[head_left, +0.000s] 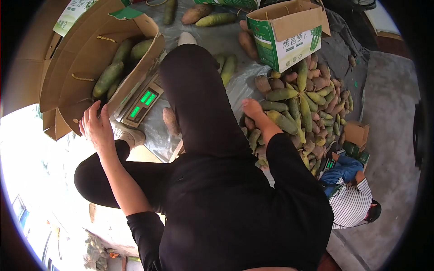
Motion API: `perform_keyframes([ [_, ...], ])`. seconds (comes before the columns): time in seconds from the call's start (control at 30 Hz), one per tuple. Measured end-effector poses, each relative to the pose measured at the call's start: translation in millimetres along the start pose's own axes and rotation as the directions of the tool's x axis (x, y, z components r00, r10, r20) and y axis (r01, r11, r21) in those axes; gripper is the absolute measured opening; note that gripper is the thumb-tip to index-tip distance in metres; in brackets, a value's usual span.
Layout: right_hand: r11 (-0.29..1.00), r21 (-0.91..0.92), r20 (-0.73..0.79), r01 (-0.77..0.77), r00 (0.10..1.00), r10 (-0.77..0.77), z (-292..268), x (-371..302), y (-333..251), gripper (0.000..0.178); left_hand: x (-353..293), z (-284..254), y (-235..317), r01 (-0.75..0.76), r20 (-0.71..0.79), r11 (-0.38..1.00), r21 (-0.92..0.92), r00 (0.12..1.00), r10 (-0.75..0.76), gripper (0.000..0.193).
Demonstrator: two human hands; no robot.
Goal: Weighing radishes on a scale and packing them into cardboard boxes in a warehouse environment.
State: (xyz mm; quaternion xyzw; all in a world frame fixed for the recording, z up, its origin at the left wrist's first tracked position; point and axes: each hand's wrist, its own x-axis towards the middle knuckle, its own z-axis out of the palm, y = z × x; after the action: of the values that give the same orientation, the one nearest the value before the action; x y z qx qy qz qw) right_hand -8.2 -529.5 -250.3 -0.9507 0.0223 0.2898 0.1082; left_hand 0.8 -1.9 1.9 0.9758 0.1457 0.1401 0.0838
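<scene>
My left hand (96,128) is raised at the near corner of an open cardboard box (72,67), its fingers apart with nothing in them. Inside the box lie several long green radishes (108,80). A digital scale (143,100) with lit green displays sits against the box's right side. My right hand (254,109) is over the left edge of a large heap of green and brownish root vegetables (307,113). Its fingers are curled in, and whatever they may hold is hidden.
A green and white carton (287,38) stands behind the heap. Loose roots (217,19) lie on the plastic sheet (181,20) ahead. At the right, a person in a striped shirt (350,205) bends beside another scale (330,164). One brown root (170,121) rests beside my leg.
</scene>
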Motion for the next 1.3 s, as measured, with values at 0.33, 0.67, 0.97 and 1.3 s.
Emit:
perform_keyframes([
  [0.33, 0.823, -0.370, 0.102, -0.431, 0.861, 0.498, -103.0, -85.2, 19.0, 0.064, -1.1, -5.1, -0.1, 0.012, -0.055, 1.000, 0.004, 0.998, -0.012, 0.024],
  [0.67, 0.801, -0.474, 0.018, -0.366, 0.906, 0.424, -72.4, -80.4, 44.9, 0.063, -4.0, -11.1, -0.6, 0.120, 0.022, 0.992, -0.026, 0.993, -0.120, 0.026],
  [0.97, 0.994, -0.026, -0.138, -0.106, 0.985, 0.102, -92.0, -69.9, 17.5, 0.066, -5.0, -9.9, 0.2, 0.108, -0.009, 0.992, -0.067, 0.994, -0.109, 0.025],
  [1.3, 0.569, 0.692, -0.472, 0.444, 0.875, -0.109, -229.6, -27.9, -143.9, 0.060, -4.6, -10.6, 1.6, 0.093, 0.007, 0.992, -0.088, 0.996, -0.093, 0.025],
])
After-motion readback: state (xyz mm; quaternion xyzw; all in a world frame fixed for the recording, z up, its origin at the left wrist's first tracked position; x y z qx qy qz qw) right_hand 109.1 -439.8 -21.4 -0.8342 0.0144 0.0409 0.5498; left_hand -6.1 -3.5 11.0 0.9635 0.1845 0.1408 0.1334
